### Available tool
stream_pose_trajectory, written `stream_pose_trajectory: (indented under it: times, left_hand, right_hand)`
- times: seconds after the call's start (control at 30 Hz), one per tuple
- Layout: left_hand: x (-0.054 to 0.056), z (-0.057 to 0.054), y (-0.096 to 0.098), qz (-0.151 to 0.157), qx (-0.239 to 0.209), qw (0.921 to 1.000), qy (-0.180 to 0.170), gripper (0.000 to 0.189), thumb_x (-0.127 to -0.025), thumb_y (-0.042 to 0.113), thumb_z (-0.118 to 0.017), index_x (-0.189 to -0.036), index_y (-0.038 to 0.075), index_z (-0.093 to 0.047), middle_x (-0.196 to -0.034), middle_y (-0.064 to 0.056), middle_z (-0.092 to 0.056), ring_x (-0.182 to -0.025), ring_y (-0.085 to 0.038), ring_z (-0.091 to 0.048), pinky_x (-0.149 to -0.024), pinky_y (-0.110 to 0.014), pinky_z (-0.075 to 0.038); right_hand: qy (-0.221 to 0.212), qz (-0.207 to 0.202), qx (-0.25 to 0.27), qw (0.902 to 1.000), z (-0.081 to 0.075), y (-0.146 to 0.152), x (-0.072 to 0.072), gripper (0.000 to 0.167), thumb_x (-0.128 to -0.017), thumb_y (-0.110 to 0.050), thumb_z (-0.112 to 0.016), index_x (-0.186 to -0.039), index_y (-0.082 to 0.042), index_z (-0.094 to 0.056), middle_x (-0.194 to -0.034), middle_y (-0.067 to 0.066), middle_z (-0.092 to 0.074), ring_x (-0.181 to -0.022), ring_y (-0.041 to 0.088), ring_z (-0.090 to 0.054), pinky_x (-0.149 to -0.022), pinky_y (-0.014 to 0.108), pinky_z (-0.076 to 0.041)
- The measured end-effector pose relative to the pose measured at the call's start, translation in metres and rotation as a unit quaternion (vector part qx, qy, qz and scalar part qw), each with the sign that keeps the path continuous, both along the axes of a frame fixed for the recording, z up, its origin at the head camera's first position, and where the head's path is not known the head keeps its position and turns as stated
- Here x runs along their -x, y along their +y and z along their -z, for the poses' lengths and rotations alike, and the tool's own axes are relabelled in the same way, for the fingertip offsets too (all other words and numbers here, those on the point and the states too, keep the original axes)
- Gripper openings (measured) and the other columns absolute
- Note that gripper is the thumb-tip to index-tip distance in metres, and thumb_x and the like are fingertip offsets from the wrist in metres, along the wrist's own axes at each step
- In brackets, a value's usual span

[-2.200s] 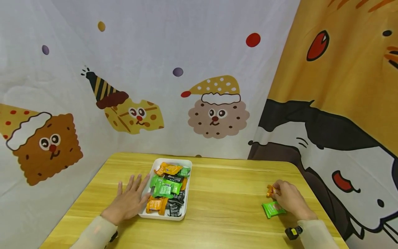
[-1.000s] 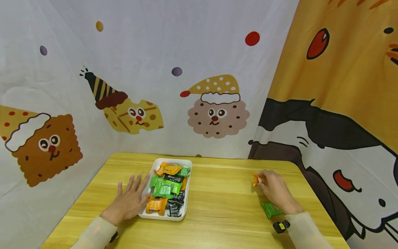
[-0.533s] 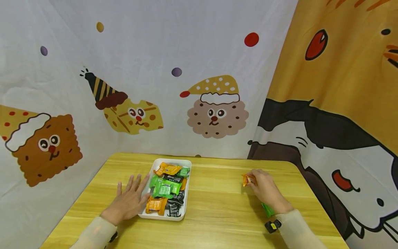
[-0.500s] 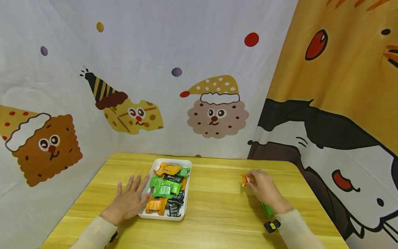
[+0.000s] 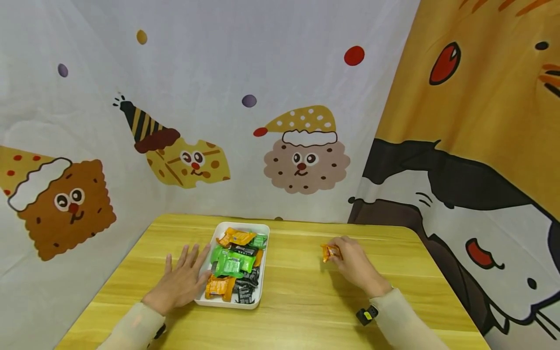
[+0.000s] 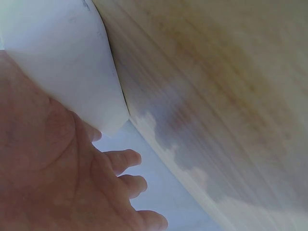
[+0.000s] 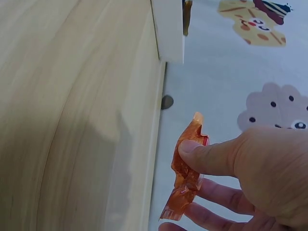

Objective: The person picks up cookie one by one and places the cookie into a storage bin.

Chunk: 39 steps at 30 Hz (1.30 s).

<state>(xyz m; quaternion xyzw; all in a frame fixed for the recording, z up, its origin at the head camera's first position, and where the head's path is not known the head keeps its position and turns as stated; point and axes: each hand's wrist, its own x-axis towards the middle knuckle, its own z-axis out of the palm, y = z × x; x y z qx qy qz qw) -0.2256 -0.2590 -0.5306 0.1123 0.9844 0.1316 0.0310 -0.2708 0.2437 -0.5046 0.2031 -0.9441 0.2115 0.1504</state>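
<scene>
My right hand (image 5: 356,265) pinches a small orange wrapped snack packet (image 5: 331,252) between thumb and fingers, over the table right of the tray. In the right wrist view the thumb presses on the packet's shiny orange wrapper (image 7: 184,173). My left hand (image 5: 177,284) lies with straight, spread fingers along the left side of a white tray (image 5: 261,291), thumb right at the rim. Orange, green and black wrapped snacks are piled in the tray, among them a green packet (image 5: 229,264) on top. The left wrist view shows the palm (image 6: 43,154) beside the tray's wall (image 6: 72,62).
The wooden table (image 5: 302,291) reaches back to a white curtain (image 5: 197,58) printed with cartoon snacks. An orange cartoon curtain (image 5: 481,112) hangs along the right. A dark wrist device (image 5: 366,315) sits at the right cuff.
My right hand has picked up the orange packet and carried it left toward the tray. The loose green packet on the right is now hidden behind the right forearm. The left hand stays put.
</scene>
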Motion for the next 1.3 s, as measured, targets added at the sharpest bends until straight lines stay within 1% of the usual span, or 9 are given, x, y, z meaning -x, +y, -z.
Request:
stream_pose_trajectory:
  times: [0.17, 0.33, 0.43, 0.6, 0.77, 1.03, 1.3]
  left_hand:
    - [0.0, -0.001, 0.0, 0.001, 0.001, 1.0, 0.002, 0.077, -0.124, 0.051, -0.047, -0.188, 0.015, -0.023, -0.192, -0.032, -0.02, -0.178, -0.062, -0.014, -0.134, -0.095, -0.006]
    - [-0.001, -0.002, 0.001, 0.002, -0.002, 1.0, 0.001, 0.077, -0.124, 0.051, -0.047, -0.188, 0.014, -0.023, -0.192, -0.032, -0.019, -0.178, -0.063, -0.013, -0.134, -0.095, -0.004]
    - [-0.001, -0.002, 0.001, 0.002, -0.002, 1.0, 0.0, 0.077, -0.125, 0.051, -0.047, -0.188, 0.014, -0.023, -0.192, -0.032, -0.019, -0.178, -0.063, -0.013, -0.134, -0.095, -0.004]
    - [-0.002, -0.002, 0.002, 0.001, -0.002, 1.0, 0.004, 0.076, -0.124, 0.051, -0.047, -0.187, 0.014, -0.024, -0.191, -0.032, -0.02, -0.178, -0.063, -0.014, -0.134, -0.095, -0.005]
    - [-0.002, -0.002, 0.002, -0.001, -0.005, 1.0, 0.004, 0.076, -0.124, 0.05, -0.049, -0.187, 0.013, -0.025, -0.191, -0.033, -0.021, -0.177, -0.063, -0.014, -0.134, -0.096, -0.005]
    - [-0.002, -0.002, 0.001, -0.002, -0.007, 1.0, 0.001, 0.076, -0.124, 0.049, -0.049, -0.187, 0.013, -0.025, -0.191, -0.033, -0.02, -0.177, -0.064, -0.014, -0.133, -0.096, -0.004]
    - [-0.001, -0.001, 0.001, -0.003, -0.001, 1.0, 0.002, 0.077, -0.124, 0.05, -0.048, -0.187, 0.014, -0.024, -0.191, -0.032, -0.02, -0.177, -0.064, -0.015, -0.134, -0.095, -0.005]
  right_hand:
    - [-0.024, -0.005, 0.011, 0.9996, -0.001, -0.017, 0.001, 0.034, -0.095, 0.0, -0.095, -0.126, -0.003, -0.081, -0.12, 0.014, -0.081, -0.108, 0.029, -0.079, -0.088, 0.043, -0.071]
    - [-0.053, -0.011, 0.018, 0.9984, -0.002, -0.033, 0.001, 0.033, -0.098, -0.001, -0.093, -0.129, -0.004, -0.081, -0.124, 0.013, -0.08, -0.114, 0.03, -0.078, -0.092, 0.043, -0.071]
    - [-0.062, -0.017, 0.022, 0.9977, -0.003, -0.042, 0.001, 0.033, -0.099, -0.001, -0.092, -0.129, -0.004, -0.081, -0.126, 0.012, -0.08, -0.117, 0.031, -0.077, -0.093, 0.042, -0.071]
    - [-0.062, -0.026, 0.023, 0.9975, -0.004, -0.054, 0.001, 0.032, -0.099, -0.002, -0.092, -0.129, -0.005, -0.082, -0.126, 0.012, -0.08, -0.12, 0.034, -0.077, -0.096, 0.044, -0.071]
    - [-0.059, -0.039, 0.022, 0.9972, -0.005, -0.065, -0.001, 0.032, -0.099, -0.003, -0.092, -0.13, -0.006, -0.082, -0.124, 0.011, -0.08, -0.118, 0.032, -0.077, -0.094, 0.043, -0.071]
    - [-0.047, -0.083, 0.019, 0.9953, -0.009, -0.087, -0.003, 0.032, -0.1, -0.002, -0.091, -0.131, -0.003, -0.081, -0.123, 0.012, -0.08, -0.115, 0.029, -0.077, -0.091, 0.041, -0.072]
    - [-0.037, -0.126, 0.002, 0.9914, -0.012, -0.112, -0.006, 0.031, -0.102, -0.003, -0.089, -0.132, -0.005, -0.081, -0.126, 0.009, -0.081, -0.119, 0.03, -0.076, -0.099, 0.043, -0.071]
